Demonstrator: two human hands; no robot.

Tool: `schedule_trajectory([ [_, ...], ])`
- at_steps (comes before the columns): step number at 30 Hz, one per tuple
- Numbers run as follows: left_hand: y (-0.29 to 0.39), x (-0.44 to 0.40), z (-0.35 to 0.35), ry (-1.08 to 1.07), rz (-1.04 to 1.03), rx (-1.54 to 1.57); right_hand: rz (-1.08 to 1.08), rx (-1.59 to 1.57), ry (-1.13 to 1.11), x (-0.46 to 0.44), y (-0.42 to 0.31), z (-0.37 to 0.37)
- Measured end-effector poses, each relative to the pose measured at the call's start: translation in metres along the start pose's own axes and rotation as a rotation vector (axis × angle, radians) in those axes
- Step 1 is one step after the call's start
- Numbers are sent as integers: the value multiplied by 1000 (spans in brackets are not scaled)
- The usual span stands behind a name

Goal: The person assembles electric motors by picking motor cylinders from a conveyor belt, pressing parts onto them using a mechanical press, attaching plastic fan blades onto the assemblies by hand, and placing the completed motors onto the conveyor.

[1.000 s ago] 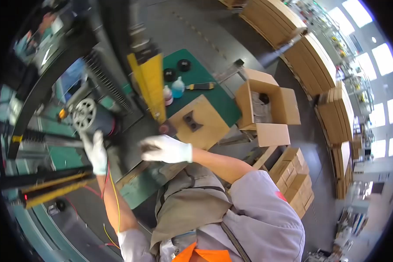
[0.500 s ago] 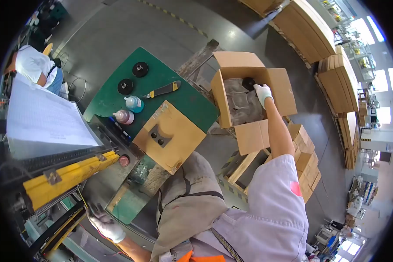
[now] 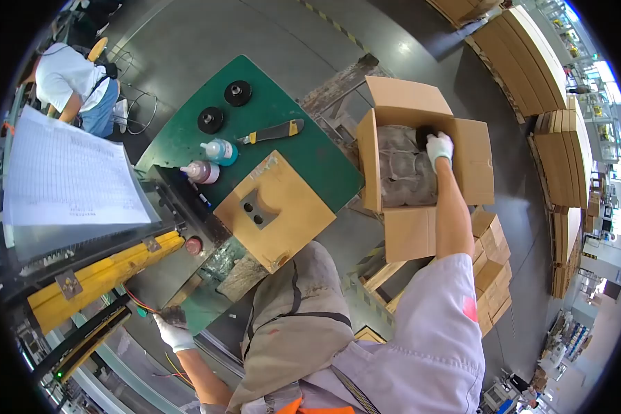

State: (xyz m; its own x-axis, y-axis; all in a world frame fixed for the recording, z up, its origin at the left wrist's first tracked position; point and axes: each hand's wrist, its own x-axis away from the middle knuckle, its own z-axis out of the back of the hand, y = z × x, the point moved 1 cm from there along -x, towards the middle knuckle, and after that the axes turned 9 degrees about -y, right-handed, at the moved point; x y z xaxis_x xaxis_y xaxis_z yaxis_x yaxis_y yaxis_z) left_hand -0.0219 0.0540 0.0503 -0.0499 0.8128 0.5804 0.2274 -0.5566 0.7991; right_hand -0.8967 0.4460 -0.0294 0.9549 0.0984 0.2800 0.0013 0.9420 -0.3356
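Observation:
My right hand (image 3: pixel 440 147), in a white glove, reaches into an open cardboard box (image 3: pixel 410 231) and grips a black round part (image 3: pixel 424 135) near the box's far right corner. Greyish, cloudy plastic wrapping (image 3: pixel 403 169) fills the box beneath it. My left hand (image 3: pixel 174 331), gloved with dark-stained fingers, is at the near edge of the workbench, thumb and fingers apart. I see nothing held in it. Two black discs with central hubs, a nearer disc (image 3: pixel 210 120) and a farther disc (image 3: pixel 238 93), lie on the green tabletop (image 3: pixel 297 138).
A yellow-and-grey cutter (image 3: pixel 272 132), a blue bottle (image 3: pixel 221 152) and a pinkish bottle (image 3: pixel 201 172) are on the green top. A wooden board (image 3: pixel 290 214) with a cut-out metal plate (image 3: pixel 258 208) lies nearer me. A yellow machine beam (image 3: pixel 103 272) crosses the left. Another person (image 3: pixel 76 83) bends at far left.
My view has shifted, moving the table and box rightward in the picture. My left hand has come up to the bench edge. My right hand remains at the black part inside the box.

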Motion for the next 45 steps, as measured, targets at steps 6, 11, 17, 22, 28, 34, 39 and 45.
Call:
schedule_trajectory([
  [6,30,14,-13,-303,-239,-296,147,-641,-362,140,-67,67],
  [11,60,72,-100,-681,-365,-704,382,-660,-742,334,-215,55],
  [17,98,83,-120,-1163,-14,-240,1049,-71,-1008,555,-387,13],
  [22,127,42,-67,-1129,160,-1,1448,74,-1002,661,-467,-30],
  [28,143,19,-20,-918,289,481,1253,-238,-829,703,-494,-89],
  [34,158,-1,-36,-1007,216,528,490,-862,-1583,734,-489,-102],
  [39,190,12,-65,-946,44,310,391,-1015,-1493,709,-511,-80],
  [45,217,14,-109,-358,-917,-670,629,-1313,-1287,686,-571,-9],
])
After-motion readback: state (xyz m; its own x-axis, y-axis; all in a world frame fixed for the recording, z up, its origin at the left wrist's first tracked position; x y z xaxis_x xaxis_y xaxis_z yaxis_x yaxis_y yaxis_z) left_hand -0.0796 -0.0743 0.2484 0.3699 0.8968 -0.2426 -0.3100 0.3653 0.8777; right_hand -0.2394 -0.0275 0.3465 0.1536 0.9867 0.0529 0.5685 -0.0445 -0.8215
